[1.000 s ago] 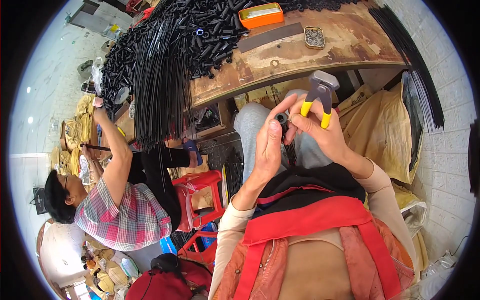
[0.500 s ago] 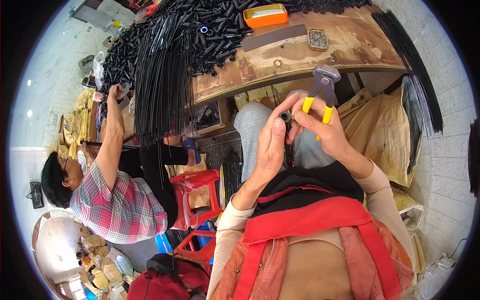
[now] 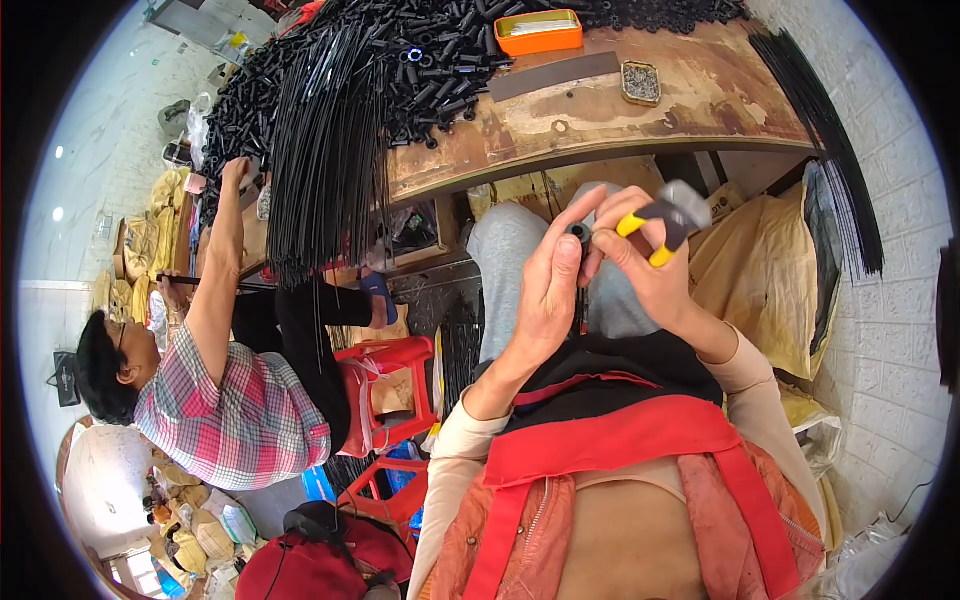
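Note:
In front of my lap, my left hand [image 3: 543, 290] is closed around a short black tube-shaped part [image 3: 579, 233], its round open end facing up. Close against it, my right hand [image 3: 648, 272] has a pair of pincers [image 3: 672, 218] with yellow grips tucked in its fingers. The pincers' metal head sticks out to the right and is blurred. My right thumb and forefinger are pinched together beside the tube's end. Whether they hold something small there, I cannot make out. Below the tube, part of a thin dark length shows between my hands.
Before me stands a worn wooden bench [image 3: 720, 90] with a heap of black tube parts [image 3: 440, 80], an orange box [image 3: 538, 33] and a small tray of metal bits [image 3: 640, 82]. Bundles of black cables [image 3: 325, 170] hang over its edge. A co-worker [image 3: 235, 410] sits at left by red stools [image 3: 395, 390].
My right hand has turned, swinging the pincers' head to the right and down. The left hand still holds the tube in nearly the same place. The co-worker's arm has shifted slightly.

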Motion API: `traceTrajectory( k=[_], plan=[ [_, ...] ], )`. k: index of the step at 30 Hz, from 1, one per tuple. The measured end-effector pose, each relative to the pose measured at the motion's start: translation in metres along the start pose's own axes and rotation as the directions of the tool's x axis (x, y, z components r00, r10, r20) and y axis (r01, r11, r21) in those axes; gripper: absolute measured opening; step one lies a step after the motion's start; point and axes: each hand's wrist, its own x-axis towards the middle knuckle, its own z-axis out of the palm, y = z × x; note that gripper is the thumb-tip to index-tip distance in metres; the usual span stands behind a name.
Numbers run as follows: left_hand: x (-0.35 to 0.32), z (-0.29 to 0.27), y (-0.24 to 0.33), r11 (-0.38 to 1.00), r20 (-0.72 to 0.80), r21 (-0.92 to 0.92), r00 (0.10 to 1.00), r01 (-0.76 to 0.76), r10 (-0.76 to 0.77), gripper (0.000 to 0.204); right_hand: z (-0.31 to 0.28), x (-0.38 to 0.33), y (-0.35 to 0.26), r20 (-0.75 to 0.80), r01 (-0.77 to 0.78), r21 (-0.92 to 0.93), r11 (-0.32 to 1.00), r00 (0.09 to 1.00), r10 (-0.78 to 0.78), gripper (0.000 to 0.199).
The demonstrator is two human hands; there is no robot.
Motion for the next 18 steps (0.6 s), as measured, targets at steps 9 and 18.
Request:
traceTrajectory(
  k=[9, 18],
  plan=[
    [0.007, -0.021, -0.008, 0.959, 0.028, -0.282, 1.000, 0.007, 0.001, 0.061, -0.025, 0.017, -0.054, 0.211, -0.127, -0.592, 0.796, 0.929, 0.305, 0.025],
    [0.003, -0.026, -0.007, 0.984, 0.091, -0.175, 0.996, 0.028, -0.012, 0.055, -0.025, 0.001, -0.086, 0.193, -0.378, -0.743, 0.552, 0.669, 0.718, 0.029]
  ],
)
